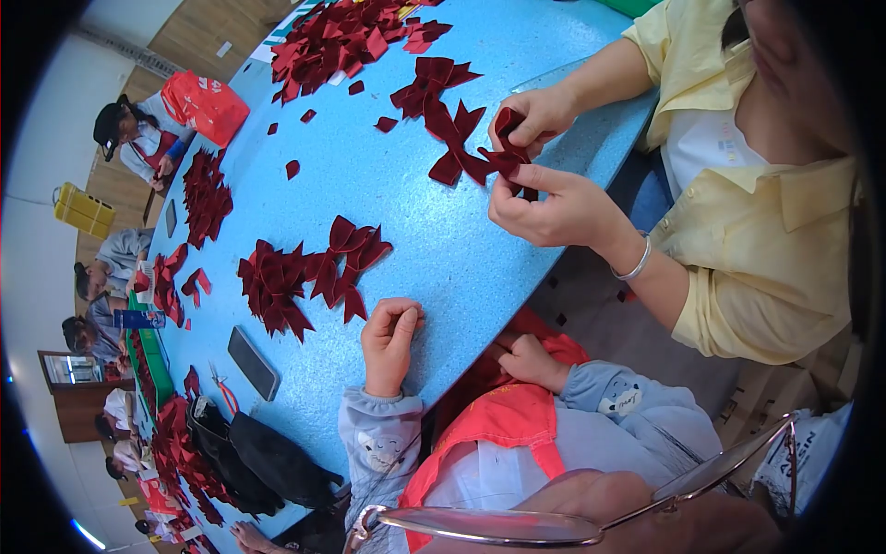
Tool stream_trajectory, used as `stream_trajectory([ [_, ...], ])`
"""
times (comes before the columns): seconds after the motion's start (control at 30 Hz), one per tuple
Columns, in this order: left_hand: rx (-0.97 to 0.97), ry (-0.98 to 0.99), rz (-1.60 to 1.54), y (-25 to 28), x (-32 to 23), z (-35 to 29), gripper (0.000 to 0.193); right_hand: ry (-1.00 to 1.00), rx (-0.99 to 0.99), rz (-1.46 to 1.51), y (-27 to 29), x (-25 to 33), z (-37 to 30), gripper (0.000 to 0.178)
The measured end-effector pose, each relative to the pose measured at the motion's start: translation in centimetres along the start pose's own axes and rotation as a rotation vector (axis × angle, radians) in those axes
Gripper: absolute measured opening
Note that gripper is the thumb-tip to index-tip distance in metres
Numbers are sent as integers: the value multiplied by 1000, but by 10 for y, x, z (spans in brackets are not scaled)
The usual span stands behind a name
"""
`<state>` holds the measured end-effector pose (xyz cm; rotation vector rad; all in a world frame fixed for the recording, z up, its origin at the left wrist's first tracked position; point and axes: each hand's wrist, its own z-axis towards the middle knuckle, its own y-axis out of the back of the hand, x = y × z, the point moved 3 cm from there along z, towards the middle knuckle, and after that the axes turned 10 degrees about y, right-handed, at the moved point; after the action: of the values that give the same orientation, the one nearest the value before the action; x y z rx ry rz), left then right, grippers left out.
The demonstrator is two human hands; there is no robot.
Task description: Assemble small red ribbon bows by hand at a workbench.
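My left hand [391, 343] rests on the blue tabletop [443, 268] with curled fingers and the thumb pressed against them. Whatever it may hold is hidden. Just beyond it lies a pile of dark red velvet bows [279, 284], with further bows [347, 262] spread at its right side. Below the table edge, my right hand [533, 362] is curled over the red apron [508, 425] at my lap. Its fingertips are partly hidden, so I cannot see what is in them.
To the right, a co-worker's hands [549, 198] hold a dark red bow [506, 162] over the table. A phone [253, 362], orange-handled pliers [227, 397] and a black bag [277, 457] lie at left. A large heap of red pieces [332, 46] covers the far end.
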<state>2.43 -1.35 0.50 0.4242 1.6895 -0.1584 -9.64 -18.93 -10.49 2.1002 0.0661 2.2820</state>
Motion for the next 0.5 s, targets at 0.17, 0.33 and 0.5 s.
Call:
stream_trajectory([
  [0.17, 1, -1, 1, 0, 0, 0, 7, -7, -3, -25, 0, 3, 0, 25],
  [0.33, -1, -5, 3, 0, 0, 0, 7, -56, 17, -10, 0, 0, 0, 25],
  [0.5, 4, -9, 0, 0, -1, 1, 6, -219, 43, 18, 2, 8, 1, 26],
])
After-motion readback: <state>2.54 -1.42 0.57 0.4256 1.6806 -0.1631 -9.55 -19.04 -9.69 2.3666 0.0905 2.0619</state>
